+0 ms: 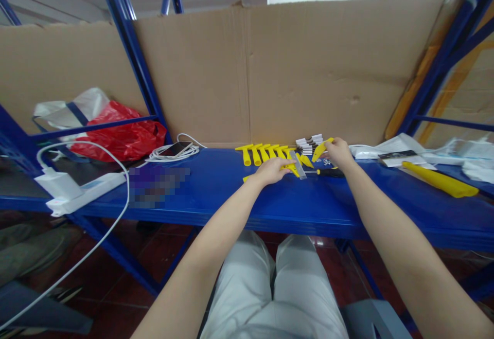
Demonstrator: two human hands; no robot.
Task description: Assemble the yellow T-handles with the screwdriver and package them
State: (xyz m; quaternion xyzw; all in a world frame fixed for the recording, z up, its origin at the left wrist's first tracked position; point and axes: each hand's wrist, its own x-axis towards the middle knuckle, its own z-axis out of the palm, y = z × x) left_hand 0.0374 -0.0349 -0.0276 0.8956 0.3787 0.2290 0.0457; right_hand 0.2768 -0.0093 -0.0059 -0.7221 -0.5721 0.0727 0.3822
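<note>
My left hand (272, 171) is closed on a yellow-handled scraper, with its flat metal blade (298, 166) pointing away from me. My right hand (341, 154) pinches a small yellow plastic piece (320, 150) by its right end, just above the blue shelf. Between the hands lies another yellow piece (306, 161). A screwdriver (330, 173) with a dark handle rests below my right hand, its shaft towards the blade. Several yellow T-shaped handles (256, 156) stand in a row behind my left hand. Small silvery bits (325, 162), perhaps screws, lie near my right fingers.
White-and-dark strips (309, 144) are stacked before the cardboard wall (309, 71). Left are a phone (176, 148) on coiled white cable, a red bag (119, 130) and a power strip (96, 191). A long yellow object (440, 179) lies right, near white plastic packaging (389, 146).
</note>
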